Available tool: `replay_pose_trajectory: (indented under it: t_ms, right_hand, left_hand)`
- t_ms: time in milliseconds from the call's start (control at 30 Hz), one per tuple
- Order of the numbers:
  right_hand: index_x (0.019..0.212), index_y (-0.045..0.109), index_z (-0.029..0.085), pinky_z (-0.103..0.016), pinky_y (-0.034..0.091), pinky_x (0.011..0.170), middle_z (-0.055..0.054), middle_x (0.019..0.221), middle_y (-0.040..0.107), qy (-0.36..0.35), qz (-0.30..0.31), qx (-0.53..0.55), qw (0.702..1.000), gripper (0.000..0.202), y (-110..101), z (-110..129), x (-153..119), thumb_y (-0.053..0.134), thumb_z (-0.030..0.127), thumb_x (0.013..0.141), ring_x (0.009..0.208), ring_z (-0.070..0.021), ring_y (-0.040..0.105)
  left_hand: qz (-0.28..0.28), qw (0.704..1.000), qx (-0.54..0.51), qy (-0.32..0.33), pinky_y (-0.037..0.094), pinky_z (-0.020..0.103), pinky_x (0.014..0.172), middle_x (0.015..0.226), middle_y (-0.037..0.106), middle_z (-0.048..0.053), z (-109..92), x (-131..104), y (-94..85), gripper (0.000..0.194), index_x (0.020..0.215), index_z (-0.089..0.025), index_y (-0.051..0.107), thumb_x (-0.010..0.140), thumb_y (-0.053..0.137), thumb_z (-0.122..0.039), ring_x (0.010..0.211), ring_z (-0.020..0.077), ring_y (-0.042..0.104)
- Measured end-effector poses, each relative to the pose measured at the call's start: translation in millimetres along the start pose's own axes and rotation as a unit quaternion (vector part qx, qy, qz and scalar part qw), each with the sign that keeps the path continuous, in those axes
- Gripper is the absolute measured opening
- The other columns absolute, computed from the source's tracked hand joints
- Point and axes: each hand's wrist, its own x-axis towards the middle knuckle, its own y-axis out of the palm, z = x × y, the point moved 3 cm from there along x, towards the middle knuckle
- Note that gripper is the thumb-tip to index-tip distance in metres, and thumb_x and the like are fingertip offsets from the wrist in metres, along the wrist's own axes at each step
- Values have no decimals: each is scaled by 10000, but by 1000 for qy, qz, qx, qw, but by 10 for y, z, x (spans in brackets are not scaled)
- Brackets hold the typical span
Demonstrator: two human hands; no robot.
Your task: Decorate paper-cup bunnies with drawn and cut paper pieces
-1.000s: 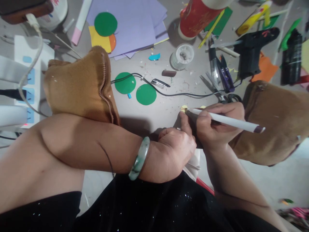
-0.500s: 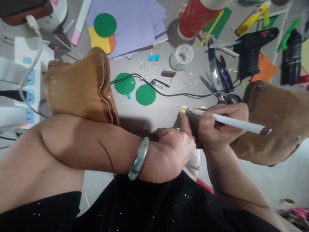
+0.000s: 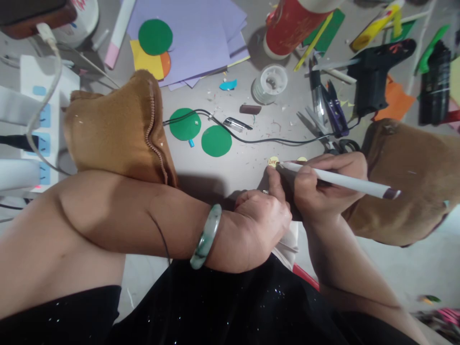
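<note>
A small yellow paper disc with red-brown lettering that looks like "Lov" lies on the table. My left hand presses its lower edge with a stretched-out index finger; the other fingers curl under, and nothing shows in them. Between the thumb and fingers of my right hand is a white marker with a dark brown end. The marker's tip points at the disc's right side; whether it touches cannot be seen. Another yellow paper disc sits partly hidden behind the right hand. Two green paper circles lie to the left.
Brown padded cushions flank my arms, one left and one right. A black cable crosses the table towards scissors and a glue gun. Beyond are a tape roll, a red cup and purple paper.
The marker and my right hand have shifted very slightly left, and the lettering on the disc reaches a little further right. My left hand keeps its place.
</note>
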Motion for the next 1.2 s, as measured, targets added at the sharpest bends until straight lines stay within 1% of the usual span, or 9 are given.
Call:
replay_pose_trajectory:
  t_ms: [100, 233, 367, 433, 567, 733, 867, 967, 1200]
  right_hand:
    - [935, 624, 321, -379, 570, 522, 31, 726, 611, 4, 1, 2, 1000, 69, 1, -2, -5, 687, 297, 922, 634, -229, 732]
    - [930, 621, 318, -389, 579, 536, 27, 732, 616, 8, 9, -3, 1000, 72, -9, 9, -9, 683, 283, 918, 648, -236, 740]
    - [933, 618, 318, -387, 584, 525, 23, 732, 632, 4, 7, -14, 1000, 61, -11, 8, 3, 666, 281, 925, 635, -228, 727]
    - [930, 612, 308, -370, 576, 503, 29, 727, 633, -8, -1, -14, 1000, 65, -2, -9, 14, 672, 293, 912, 607, -216, 713]
    - [892, 575, 270, -306, 527, 452, 55, 698, 596, -53, -21, -8, 998, 118, 21, -47, 34, 685, 301, 865, 548, -183, 683]
    - [881, 570, 256, -283, 512, 458, 58, 702, 575, -54, -21, -17, 998, 115, 32, -54, 41, 677, 294, 869, 549, -160, 664]
    - [891, 586, 250, -270, 506, 476, 57, 707, 575, -58, -26, 6, 998, 114, 31, -44, 43, 693, 257, 852, 556, -153, 664]
    - [892, 594, 249, -274, 504, 467, 57, 712, 584, -55, -26, 6, 998, 112, 29, -57, 39, 698, 269, 857, 555, -157, 671]
    - [881, 604, 237, -276, 512, 482, 51, 714, 603, -51, -22, -7, 998, 116, 26, -80, 12, 706, 289, 865, 562, -159, 687]
  left_hand:
    - [-4, 1000, 5, -2, 468, 333, 622, 1710, 459, 388, -3, -5, 8, 556, 1588, -84, 644, 1052, 610, -227, 812, 289, 781]
    - [-6, 1000, 2, -2, 468, 320, 605, 1698, 475, 391, 4, -11, -11, 508, 1545, -75, 680, 1066, 583, -216, 795, 272, 782]
    - [8, 1000, 0, 2, 504, 346, 608, 1700, 467, 397, 19, -12, -46, 556, 1552, -77, 677, 1026, 667, -256, 809, 299, 792]
    - [7, 1000, 5, 3, 512, 361, 614, 1696, 465, 406, 23, -15, -58, 582, 1551, -67, 676, 1004, 692, -266, 802, 304, 787]
    - [2, 1000, 14, 1, 483, 353, 624, 1709, 459, 390, 20, -18, -51, 556, 1557, -74, 672, 1033, 645, -257, 778, 275, 764]
    - [6, 1000, 11, -7, 470, 341, 611, 1714, 455, 384, 6, -3, -24, 540, 1554, -68, 674, 1039, 629, -226, 733, 245, 744]
    - [1, 1000, 16, 0, 467, 330, 587, 1708, 456, 394, -3, 5, -25, 540, 1535, -49, 684, 1024, 630, -213, 777, 272, 767]
    - [0, 1000, 21, 10, 471, 336, 592, 1698, 472, 395, -2, 5, -31, 546, 1532, -56, 685, 1022, 629, -243, 812, 298, 781]
    - [-4, 1000, 21, 1, 510, 374, 608, 1685, 488, 401, -3, 9, -13, 526, 1484, -55, 717, 1007, 643, -264, 754, 287, 772]
